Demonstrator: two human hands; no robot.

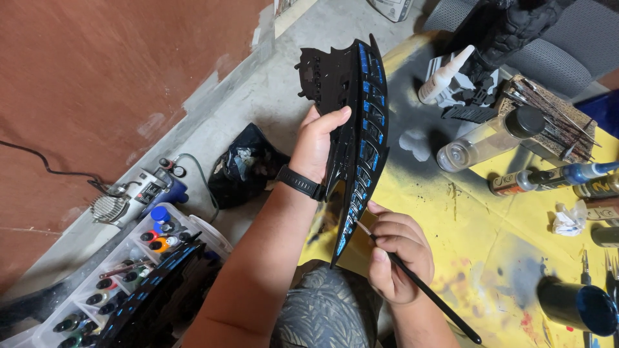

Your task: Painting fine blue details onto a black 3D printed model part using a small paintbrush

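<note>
**A:** What does the head view show in the left hand point(317, 143)?

**B:** Its grip is closed around a long black model part point(361, 129) with rows of blue panels, thumb laid across the dark inner face and fingers hidden behind. The part stands nearly upright, its pointed lower end coming down just beside the right hand. A black wristwatch point(300, 182) sits on that wrist.

**A:** And the right hand point(396, 258)?

**B:** Its grip is pinched shut on a thin black paintbrush point(425, 290). The bristle end points up and left from the fingers and meets the lower blue panels of the part; the handle runs down and right past the wrist.

**A:** What lies around them?

**B:** To the right of both grips spreads a yellow worktop point(477, 225), stained with black spray and paint flecks. Up and right of the left grip lie a white squeeze bottle point(445, 74) and a clear bottle with a black cap point(490, 138) on its side. Farther right stands a block bristling with thin tools point(548, 113). Below and right of the right grip stands a dark blue cup point(577, 306). Down and left of the left grip, on the floor, a clear tray of small paint bottles point(122, 270) sits near a small compressor point(132, 196).
</note>
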